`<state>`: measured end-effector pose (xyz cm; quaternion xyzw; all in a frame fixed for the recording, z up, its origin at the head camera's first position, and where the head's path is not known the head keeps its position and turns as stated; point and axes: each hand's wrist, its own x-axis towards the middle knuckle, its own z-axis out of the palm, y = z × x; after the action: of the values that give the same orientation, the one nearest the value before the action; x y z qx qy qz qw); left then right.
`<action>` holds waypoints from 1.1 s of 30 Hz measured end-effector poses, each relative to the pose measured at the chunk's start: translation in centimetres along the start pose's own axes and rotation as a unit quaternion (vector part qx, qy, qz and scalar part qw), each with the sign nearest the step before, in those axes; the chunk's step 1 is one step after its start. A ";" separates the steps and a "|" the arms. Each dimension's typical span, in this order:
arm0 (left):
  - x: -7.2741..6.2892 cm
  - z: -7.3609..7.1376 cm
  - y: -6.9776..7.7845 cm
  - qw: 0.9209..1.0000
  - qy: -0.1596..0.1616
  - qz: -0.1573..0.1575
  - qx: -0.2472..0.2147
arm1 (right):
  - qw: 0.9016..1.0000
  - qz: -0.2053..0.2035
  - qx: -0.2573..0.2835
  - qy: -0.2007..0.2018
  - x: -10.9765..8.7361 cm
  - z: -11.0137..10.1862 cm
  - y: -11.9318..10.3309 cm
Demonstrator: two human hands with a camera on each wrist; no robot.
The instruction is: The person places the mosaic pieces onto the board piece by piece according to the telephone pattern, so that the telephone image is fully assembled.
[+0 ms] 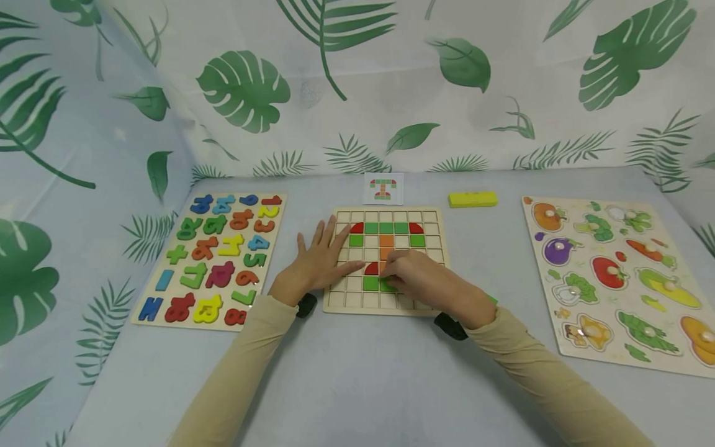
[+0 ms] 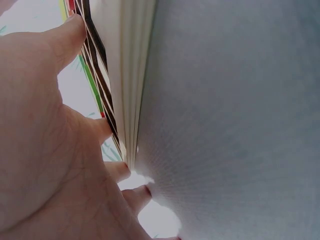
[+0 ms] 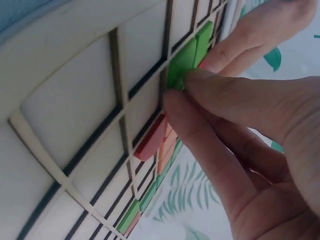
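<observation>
Pinched in the grip of the right hand (image 3: pixel 240 125), a green tile (image 3: pixel 182 67) is held at a cell of the grid board (image 1: pixel 385 214), beside the green tile already laid and just below the orange stem. On the board's left edge the left hand (image 1: pixel 319 261) is pressed flat, fingers spread, holding nothing.

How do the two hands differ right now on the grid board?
The left hand lies flat with fingers spread on the grid board's left edge; the right hand is curled, fingertips pinching a green tile. The left hand holds nothing, only pressing the board; the right hand holds that tile at a lower-row cell. Both rest on the same board, in beige sleeves.
</observation>
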<state>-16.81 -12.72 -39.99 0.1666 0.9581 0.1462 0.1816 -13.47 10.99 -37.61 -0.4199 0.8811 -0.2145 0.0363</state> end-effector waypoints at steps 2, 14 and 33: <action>0.0 0.0 0.0 1.000 0.000 0.001 0.000 | 1.000 -0.011 -0.012 0.009 0.0 0.1 0.0; -0.1 -0.1 0.1 1.000 0.002 0.003 -0.003 | 1.000 -0.017 0.013 0.013 -0.5 0.2 0.5; -0.1 0.1 0.1 1.000 -0.002 0.002 -0.010 | 0.994 0.059 0.086 -0.037 -7.0 -5.3 4.5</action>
<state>-16.66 -12.70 -39.99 0.1673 0.9558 0.1562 0.1847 -13.51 20.67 -35.51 -0.3705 0.8804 -0.2715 0.1179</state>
